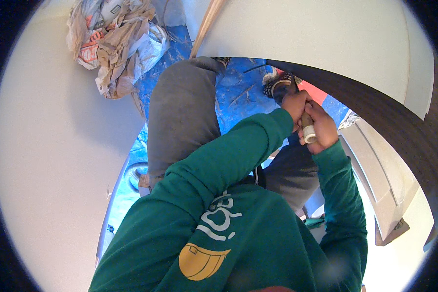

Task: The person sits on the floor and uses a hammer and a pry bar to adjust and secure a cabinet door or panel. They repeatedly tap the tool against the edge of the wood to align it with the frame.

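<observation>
At far left a heap of crumpled paper lies on the blue floor covering. Your left hand is clenched around the upper part of a wood-handled tool. Just beside it, your right hand grips the handle's pale lower end, under the dark curved edge of the white panel.

Tight above both hands: dark curved panel edge just beyond the knuckles, blocking passage up and right. Open room left of hands over blue floor sheet; gray-trousered knee further left.
</observation>
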`<state>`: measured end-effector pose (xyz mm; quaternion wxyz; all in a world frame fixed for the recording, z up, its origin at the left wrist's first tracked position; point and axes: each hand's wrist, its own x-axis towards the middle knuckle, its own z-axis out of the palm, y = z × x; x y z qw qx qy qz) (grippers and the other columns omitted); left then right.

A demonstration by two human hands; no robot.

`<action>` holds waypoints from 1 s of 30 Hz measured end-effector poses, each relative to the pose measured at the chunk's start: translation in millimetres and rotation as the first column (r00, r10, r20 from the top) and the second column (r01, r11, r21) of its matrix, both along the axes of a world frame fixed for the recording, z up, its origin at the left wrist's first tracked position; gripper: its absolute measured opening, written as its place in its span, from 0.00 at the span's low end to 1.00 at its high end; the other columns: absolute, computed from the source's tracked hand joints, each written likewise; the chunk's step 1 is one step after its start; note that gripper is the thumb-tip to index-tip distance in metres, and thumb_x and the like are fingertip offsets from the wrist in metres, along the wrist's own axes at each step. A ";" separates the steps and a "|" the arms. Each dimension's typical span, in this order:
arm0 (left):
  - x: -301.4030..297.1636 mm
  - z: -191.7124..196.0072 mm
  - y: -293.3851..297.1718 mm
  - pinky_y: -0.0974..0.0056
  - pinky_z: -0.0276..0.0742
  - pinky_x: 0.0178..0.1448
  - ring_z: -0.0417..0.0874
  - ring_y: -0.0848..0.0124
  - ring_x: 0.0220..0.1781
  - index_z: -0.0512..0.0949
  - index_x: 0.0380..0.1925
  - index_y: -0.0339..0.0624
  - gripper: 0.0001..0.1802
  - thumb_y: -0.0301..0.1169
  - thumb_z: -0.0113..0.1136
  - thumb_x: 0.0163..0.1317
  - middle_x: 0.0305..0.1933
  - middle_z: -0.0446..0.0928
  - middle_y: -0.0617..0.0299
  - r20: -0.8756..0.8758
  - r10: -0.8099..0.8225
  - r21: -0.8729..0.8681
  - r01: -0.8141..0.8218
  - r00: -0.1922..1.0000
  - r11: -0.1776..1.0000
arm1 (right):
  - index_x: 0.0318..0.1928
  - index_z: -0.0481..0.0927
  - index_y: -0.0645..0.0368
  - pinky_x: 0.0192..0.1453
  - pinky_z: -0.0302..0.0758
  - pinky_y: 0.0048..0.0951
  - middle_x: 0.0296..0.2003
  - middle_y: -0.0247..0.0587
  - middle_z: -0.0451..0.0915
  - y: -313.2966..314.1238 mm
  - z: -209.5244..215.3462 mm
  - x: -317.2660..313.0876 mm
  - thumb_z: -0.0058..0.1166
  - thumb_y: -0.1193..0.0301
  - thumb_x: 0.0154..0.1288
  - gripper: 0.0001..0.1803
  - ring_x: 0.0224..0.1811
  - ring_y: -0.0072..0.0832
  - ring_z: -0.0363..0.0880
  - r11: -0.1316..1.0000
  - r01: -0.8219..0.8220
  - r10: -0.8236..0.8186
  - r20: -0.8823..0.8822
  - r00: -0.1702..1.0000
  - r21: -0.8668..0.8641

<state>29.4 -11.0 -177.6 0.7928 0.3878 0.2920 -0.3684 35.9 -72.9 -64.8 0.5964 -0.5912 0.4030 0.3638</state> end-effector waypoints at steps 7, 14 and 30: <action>-1.2 -19.6 -10.7 0.53 0.78 0.32 0.82 0.60 0.29 0.81 0.36 0.40 0.14 0.38 0.52 0.63 0.33 0.81 0.49 -0.124 0.122 -0.163 -0.141 0.985 0.976 | 0.61 0.70 0.51 0.11 0.67 0.27 0.23 0.35 0.75 5.7 -2.5 0.9 0.41 0.61 0.75 0.19 0.14 0.25 0.72 0.999 0.045 -0.046 -0.037 0.998 -0.027; -4.9 -50.4 -19.2 0.54 0.79 0.35 0.82 0.60 0.30 0.81 0.37 0.38 0.15 0.38 0.54 0.62 0.33 0.82 0.49 0.016 0.096 -0.082 -0.094 0.995 0.992 | 0.61 0.70 0.51 0.11 0.68 0.27 0.23 0.35 0.75 4.6 -14.8 -0.9 0.42 0.62 0.74 0.19 0.14 0.25 0.73 1.000 0.029 -0.029 0.013 1.000 -0.007; -3.6 -45.7 -16.7 0.56 0.80 0.42 0.84 0.60 0.37 0.80 0.40 0.39 0.14 0.36 0.53 0.62 0.37 0.83 0.51 0.083 0.077 0.049 -0.081 0.994 0.996 | 0.59 0.72 0.52 0.12 0.69 0.27 0.25 0.36 0.76 -5.4 -23.5 -4.7 0.42 0.62 0.74 0.18 0.15 0.26 0.74 0.999 0.022 -0.023 0.037 0.999 0.026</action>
